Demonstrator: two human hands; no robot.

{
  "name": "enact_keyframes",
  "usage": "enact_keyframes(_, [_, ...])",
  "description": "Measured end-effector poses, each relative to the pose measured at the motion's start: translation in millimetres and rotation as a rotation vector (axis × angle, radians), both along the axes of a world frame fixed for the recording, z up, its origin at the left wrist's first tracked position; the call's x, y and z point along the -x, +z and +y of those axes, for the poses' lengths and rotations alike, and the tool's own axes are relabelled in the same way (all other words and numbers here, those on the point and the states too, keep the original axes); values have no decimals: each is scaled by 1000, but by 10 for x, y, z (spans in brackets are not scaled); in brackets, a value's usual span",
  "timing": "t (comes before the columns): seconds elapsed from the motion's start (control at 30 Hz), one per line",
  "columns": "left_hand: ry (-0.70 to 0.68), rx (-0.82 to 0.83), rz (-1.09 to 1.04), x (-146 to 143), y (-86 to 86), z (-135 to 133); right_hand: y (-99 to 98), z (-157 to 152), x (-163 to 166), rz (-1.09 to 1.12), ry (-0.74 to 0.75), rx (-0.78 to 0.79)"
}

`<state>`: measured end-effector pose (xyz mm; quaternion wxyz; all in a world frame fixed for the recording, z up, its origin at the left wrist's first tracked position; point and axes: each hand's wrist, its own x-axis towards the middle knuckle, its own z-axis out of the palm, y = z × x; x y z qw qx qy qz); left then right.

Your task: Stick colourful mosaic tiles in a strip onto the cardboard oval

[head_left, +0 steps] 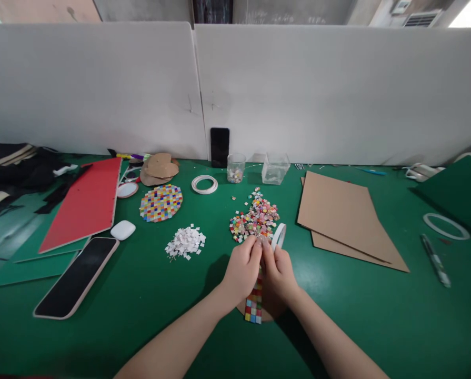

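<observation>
My left hand (241, 268) and my right hand (279, 268) meet in front of me, both closed, thumbs and fingertips pinched together. Whatever sits between the fingertips is too small and covered to make out. A narrow white tape ring (278, 237) stands tilted upright against the fingers of my right hand; whether they grip it is unclear. Beneath my hands lies a round brown cardboard piece (273, 314), bearing a strip of coloured mosaic tiles (253, 310); the hands partly cover both. Just beyond the fingertips spreads a heap of loose coloured tiles (254, 216).
Left of my hands are white paper squares (186, 242), a tiled disc (161, 202), a phone (77, 279) and a red board (87, 202). Behind stand a clear cup (236, 168) and a clear box (275, 169). Cardboard sheets (338, 213) and a pen (435, 260) lie right.
</observation>
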<state>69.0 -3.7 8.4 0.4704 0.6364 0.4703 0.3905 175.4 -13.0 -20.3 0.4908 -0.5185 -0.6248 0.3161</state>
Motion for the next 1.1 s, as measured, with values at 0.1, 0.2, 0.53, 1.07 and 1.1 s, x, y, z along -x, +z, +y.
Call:
enact_keyframes(0.1, [-7,-9,15,16,3,10,11,8,-18,-28,14,-11])
enact_keyframes(0.2, [-20,-18,28,19,1,15,21,15,-36,-53,27,-21])
enact_keyframes(0.53, [-8,1,55,27,-2,15,1,19,-99,-130,98,-5])
enact_keyframes(1.07, [42,126,-127,9,-1,47,40,6,-22,-11,40,1])
enact_keyframes(1.1, [37,138,-151,4,5,42,37,4,-17,-1,29,4])
